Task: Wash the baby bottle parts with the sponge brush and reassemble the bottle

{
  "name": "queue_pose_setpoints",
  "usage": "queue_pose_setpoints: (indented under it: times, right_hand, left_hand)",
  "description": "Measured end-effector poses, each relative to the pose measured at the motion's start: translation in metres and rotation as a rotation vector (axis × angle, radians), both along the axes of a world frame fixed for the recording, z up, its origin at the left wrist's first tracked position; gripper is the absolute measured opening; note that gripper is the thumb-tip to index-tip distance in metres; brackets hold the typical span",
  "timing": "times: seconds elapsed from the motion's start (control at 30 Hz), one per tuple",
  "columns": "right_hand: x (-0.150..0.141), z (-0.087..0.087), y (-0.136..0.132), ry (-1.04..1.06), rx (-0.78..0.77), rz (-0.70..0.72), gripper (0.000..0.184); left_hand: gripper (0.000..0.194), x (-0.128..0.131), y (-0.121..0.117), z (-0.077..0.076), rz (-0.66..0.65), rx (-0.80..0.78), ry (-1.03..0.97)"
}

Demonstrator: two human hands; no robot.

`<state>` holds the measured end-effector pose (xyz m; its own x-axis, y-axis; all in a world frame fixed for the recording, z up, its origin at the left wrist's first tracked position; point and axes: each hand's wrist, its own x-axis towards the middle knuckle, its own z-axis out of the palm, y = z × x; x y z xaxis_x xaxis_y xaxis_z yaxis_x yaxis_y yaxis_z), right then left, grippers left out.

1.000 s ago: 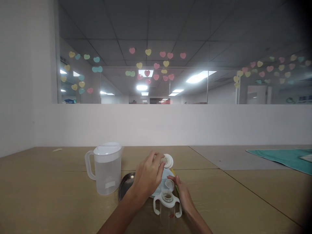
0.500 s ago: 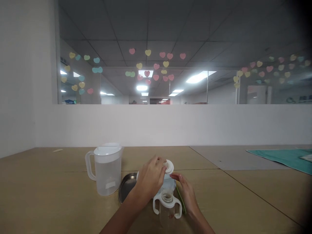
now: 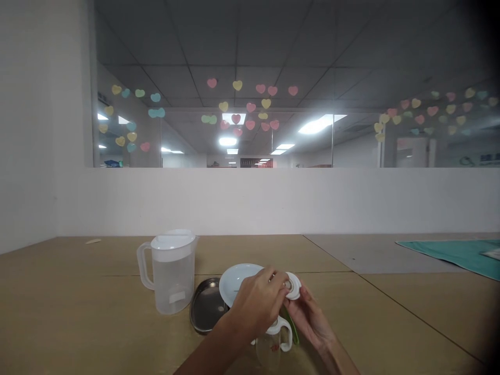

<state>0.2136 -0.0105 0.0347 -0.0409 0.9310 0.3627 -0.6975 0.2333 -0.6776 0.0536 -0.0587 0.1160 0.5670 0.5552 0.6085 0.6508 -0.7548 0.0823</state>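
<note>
My left hand [image 3: 260, 299] has its fingers closed on a round white baby bottle cap [image 3: 292, 286] with a see-through centre. My right hand [image 3: 312, 317] grips the same cap at its right edge. Both hands hold it above the clear baby bottle [image 3: 269, 354], which stands upright with its white two-handled holder [image 3: 286, 333] around the neck. My left hand covers the bottle's mouth and most of the left handle. Behind my left hand sits a pale blue-white bowl [image 3: 234, 278].
A lidded translucent pitcher [image 3: 174, 276] stands on the left. Next to it is a dark metal tray [image 3: 205, 307], partly under the bowl. Something green and long [image 3: 291, 323] lies beside the bottle. A teal cloth [image 3: 464, 252] lies far right, before a white wall [image 3: 250, 200].
My left hand has carried the cap right and down, and my right hand has come to grip its edge. More of the bowl shows now, while the bottle's mouth has become covered.
</note>
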Motion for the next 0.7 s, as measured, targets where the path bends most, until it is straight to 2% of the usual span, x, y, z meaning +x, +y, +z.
queue_pose_setpoints:
  times: [0.17,0.33,0.53,0.63,0.7]
  right_hand:
    - [0.007,-0.008,0.000,-0.004,-0.029,0.155,0.056]
    - [0.012,-0.015,-0.001,-0.025,-0.050,0.206,0.043]
    - [0.019,-0.016,-0.008,-0.050,-0.001,0.298,0.041]
    - [0.019,-0.019,-0.011,-0.036,0.024,0.312,0.038]
    - [0.019,-0.021,-0.012,-0.039,0.036,0.321,0.040]
  left_hand:
    - [0.025,0.003,-0.001,-0.006,-0.031,0.039,-0.069]
    - [0.024,0.005,0.005,-0.013,-0.125,0.145,-0.029]
    - [0.023,0.005,0.003,-0.013,-0.247,0.350,0.064]
    - [0.023,0.006,0.003,-0.013,-0.318,0.343,-0.003]
    - [0.026,0.007,0.002,-0.012,-0.362,0.268,-0.078]
